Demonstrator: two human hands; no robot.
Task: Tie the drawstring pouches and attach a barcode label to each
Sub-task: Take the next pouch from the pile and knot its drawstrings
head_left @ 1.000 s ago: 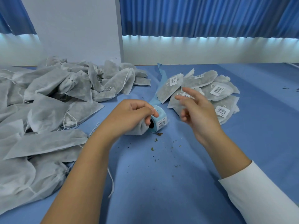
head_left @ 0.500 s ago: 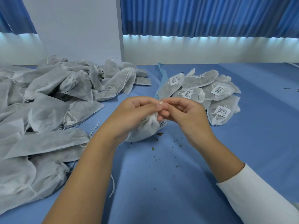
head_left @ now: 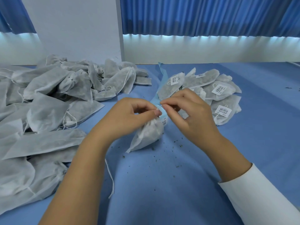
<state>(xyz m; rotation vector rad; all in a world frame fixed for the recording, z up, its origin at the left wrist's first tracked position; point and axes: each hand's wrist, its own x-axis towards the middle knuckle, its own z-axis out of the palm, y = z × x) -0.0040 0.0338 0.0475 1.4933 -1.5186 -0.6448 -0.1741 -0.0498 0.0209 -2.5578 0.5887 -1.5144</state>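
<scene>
The left hand (head_left: 129, 116) and right hand (head_left: 190, 118) each pinched the thin white drawstring (head_left: 157, 109) of 1 filled grey non-woven pouch (head_left: 146, 138), mid blue surface (head_left: 178, 189), against a pale-blue label roll (head_left: 164, 118).

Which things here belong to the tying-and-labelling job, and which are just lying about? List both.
Job: left hand and right hand, both pinching the drawstring; pouch; label roll; untied pile; labelled pile.
Lying about: crumbs; board; curtain.

Bright, even light — window glow beneath curtains (head_left: 194, 15); edges bowed.
</scene>
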